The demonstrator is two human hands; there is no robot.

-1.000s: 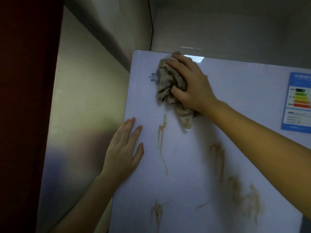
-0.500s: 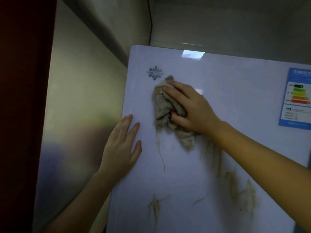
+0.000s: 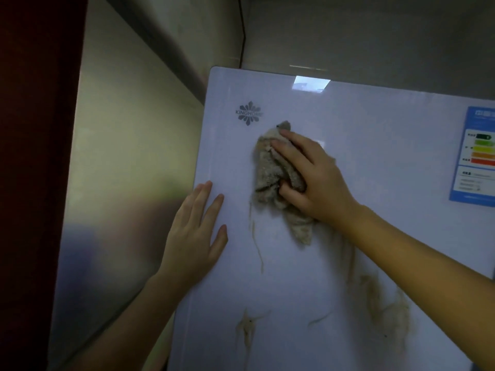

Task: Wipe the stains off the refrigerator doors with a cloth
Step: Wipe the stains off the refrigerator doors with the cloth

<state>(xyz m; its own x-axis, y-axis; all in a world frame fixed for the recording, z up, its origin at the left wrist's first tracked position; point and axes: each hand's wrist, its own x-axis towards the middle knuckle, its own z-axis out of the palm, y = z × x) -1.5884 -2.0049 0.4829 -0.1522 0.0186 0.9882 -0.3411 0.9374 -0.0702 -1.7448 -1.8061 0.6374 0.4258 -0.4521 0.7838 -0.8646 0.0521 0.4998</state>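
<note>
The white refrigerator door (image 3: 375,145) fills the right of the view. My right hand (image 3: 316,178) presses a crumpled beige cloth (image 3: 273,172) against the door below the brand logo (image 3: 249,113). My left hand (image 3: 194,234) lies flat with fingers spread on the door's left edge and holds nothing. A thin brown drip stain (image 3: 257,245) runs down from under the cloth. Two more brown stains sit lower: a splash stain (image 3: 246,330) at the bottom middle and a wide smear (image 3: 385,309) under my right forearm.
A blue energy label (image 3: 474,153) is stuck at the door's right edge. A shiny metal side panel (image 3: 128,156) stands close on the left, with a dark red surface (image 3: 34,156) beyond it. A grey wall (image 3: 361,36) rises above the refrigerator.
My right hand has dragged the cloth down from the door's top edge to below the logo, over the top of the drip stain. My left hand stays flat in place.
</note>
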